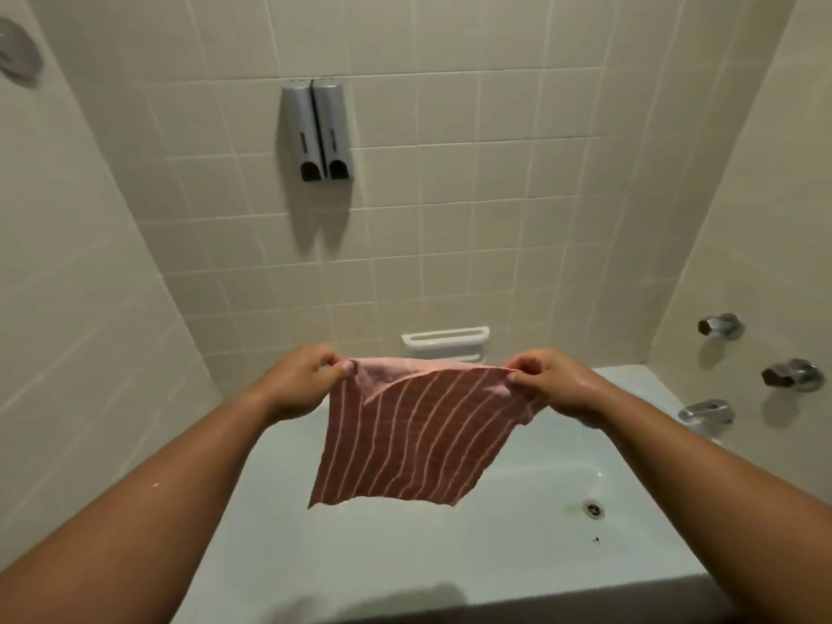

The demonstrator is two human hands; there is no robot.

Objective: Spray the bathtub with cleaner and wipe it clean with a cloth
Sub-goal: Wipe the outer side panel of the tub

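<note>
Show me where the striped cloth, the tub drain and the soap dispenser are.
striped cloth (414, 439): head view, middle of the hanging striped face.
tub drain (592, 508): head view, centre of the metal drain in the tub floor.
soap dispenser (316, 128): head view, seam between its two grey bottles.

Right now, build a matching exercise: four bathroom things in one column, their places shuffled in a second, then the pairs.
1 red cloth with pale stripes
2 grey twin soap dispensers
3 round metal drain
4 chrome tap handles

A on the right wall
B in the white bathtub
C pinched between left hand and right hand
D high on the back wall

Pairs: 1-C, 2-D, 3-B, 4-A
</note>
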